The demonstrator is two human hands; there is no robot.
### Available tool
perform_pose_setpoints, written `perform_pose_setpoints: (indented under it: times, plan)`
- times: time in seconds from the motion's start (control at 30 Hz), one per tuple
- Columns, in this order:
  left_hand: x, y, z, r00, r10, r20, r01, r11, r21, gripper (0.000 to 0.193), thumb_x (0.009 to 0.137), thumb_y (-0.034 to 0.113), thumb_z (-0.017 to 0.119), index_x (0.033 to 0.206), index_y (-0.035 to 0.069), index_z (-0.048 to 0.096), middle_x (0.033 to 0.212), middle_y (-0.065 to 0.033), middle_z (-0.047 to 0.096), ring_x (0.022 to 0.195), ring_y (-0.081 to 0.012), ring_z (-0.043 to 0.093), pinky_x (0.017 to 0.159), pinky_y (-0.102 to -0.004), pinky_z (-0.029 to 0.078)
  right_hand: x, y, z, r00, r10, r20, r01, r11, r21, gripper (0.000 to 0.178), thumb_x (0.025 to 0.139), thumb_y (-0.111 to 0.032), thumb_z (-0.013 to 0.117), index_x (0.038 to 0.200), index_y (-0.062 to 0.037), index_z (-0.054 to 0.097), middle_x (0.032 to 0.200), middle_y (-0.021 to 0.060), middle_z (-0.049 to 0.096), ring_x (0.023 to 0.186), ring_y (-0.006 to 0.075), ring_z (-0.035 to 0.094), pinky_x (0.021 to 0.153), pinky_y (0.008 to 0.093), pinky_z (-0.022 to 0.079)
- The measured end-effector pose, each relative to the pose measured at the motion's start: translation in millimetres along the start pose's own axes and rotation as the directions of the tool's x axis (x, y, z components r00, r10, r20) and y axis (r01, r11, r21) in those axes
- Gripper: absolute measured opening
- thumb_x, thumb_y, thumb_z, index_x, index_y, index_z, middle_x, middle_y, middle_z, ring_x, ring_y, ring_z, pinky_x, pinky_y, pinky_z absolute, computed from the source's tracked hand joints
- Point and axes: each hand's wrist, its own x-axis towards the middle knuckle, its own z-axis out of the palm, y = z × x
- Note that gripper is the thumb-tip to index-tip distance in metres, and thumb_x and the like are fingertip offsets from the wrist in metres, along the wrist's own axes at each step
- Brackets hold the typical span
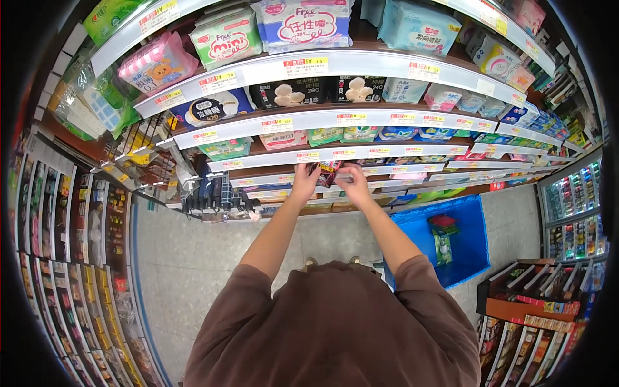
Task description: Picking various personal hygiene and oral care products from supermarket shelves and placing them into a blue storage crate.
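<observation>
Both my arms reach forward to the lower shelf tiers. Between my hands is a small dark package [329, 174] with red and yellow print, held just in front of a shelf edge. My left hand [305, 183] grips its left side. My right hand [354, 185] is closed at its right side, fingers bent against it. What exactly the package holds cannot be made out. Right behind it runs a white shelf edge [371, 153] with price tags, and packs of sanitary pads [358, 133] stand in the row above.
A blue plastic crate [474, 222] stands on the floor to my right, with a green pack [442, 250] and a red pack [443, 224] inside. Hanging goods [222, 190] are at the rack's left end. Shelving [71, 258] lines the left, a drinks cooler [574, 206] the far right.
</observation>
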Motion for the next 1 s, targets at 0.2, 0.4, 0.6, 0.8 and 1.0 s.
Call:
perform_pose_setpoints:
  times: [0.2, 0.4, 0.6, 0.8, 1.0]
  plan:
    - [-73, 15, -31, 0.934, -0.215, 0.286, 0.242, 0.968, -0.062, 0.039, 0.095, 0.007, 0.057, 0.131, 0.01, 0.042, 0.119, -0.0102, 0.06, 0.105, -0.0161, 0.056, 0.088, -0.0305, 0.046, -67, -12, 7, 0.954, 0.297, 0.034, -0.285, 0.868, 0.406, 0.043, 0.083, 0.003, 0.069, 0.122, -0.0025, 0.052, 0.115, 0.0079, 0.06, 0.1, 0.0152, 0.059, 0.085, 0.0296, 0.051]
    - [-132, 75, -34, 0.871, -0.298, 0.39, 0.434, 0.84, -0.326, 0.048, 0.093, 0.006, 0.06, 0.137, 0.011, 0.041, 0.122, -0.0059, 0.06, 0.105, -0.0134, 0.056, 0.085, -0.0293, 0.047, -133, -63, -23, 0.962, 0.27, 0.045, -0.259, 0.842, 0.474, 0.036, 0.083, 0.004, 0.068, 0.117, -0.0039, 0.055, 0.099, 0.004, 0.062, 0.09, 0.0099, 0.06, 0.077, 0.0241, 0.05]
    - [-146, 84, -11, 0.792, -0.335, 0.51, 0.517, 0.812, -0.271, 0.06, 0.091, 0.006, 0.061, 0.145, 0.009, 0.037, 0.132, -0.0035, 0.055, 0.114, -0.0123, 0.054, 0.087, -0.0279, 0.046, -156, -72, -60, 0.953, 0.285, 0.1, -0.296, 0.814, 0.5, 0.04, 0.081, 0.001, 0.073, 0.117, -0.0045, 0.055, 0.099, 0.0037, 0.061, 0.09, 0.0087, 0.06, 0.071, 0.0223, 0.049]
    - [-150, 114, 50, 0.6, -0.196, 0.776, 0.123, 0.981, 0.153, 0.069, 0.081, 0.006, 0.073, 0.141, 0.004, 0.039, 0.124, -0.008, 0.06, 0.108, -0.0148, 0.058, 0.08, -0.0262, 0.05, -150, -86, -155, 0.942, 0.069, 0.328, -0.08, 0.997, 0.02, 0.075, 0.069, -0.022, 0.085, 0.132, -0.0024, 0.049, 0.124, 0.0143, 0.06, 0.101, 0.0229, 0.062, 0.085, 0.0353, 0.051]
    - [-173, 80, 131, 0.594, -0.304, 0.744, 0.071, 0.942, 0.328, 0.064, 0.083, 0.015, 0.072, 0.139, 0.011, 0.042, 0.125, -0.0103, 0.06, 0.105, -0.0182, 0.06, 0.084, -0.0314, 0.049, -194, -37, -254, 0.912, 0.309, 0.271, -0.27, 0.947, -0.173, 0.06, 0.068, -0.024, 0.084, 0.118, -0.0028, 0.058, 0.096, 0.012, 0.066, 0.088, 0.0209, 0.063, 0.08, 0.0339, 0.051]
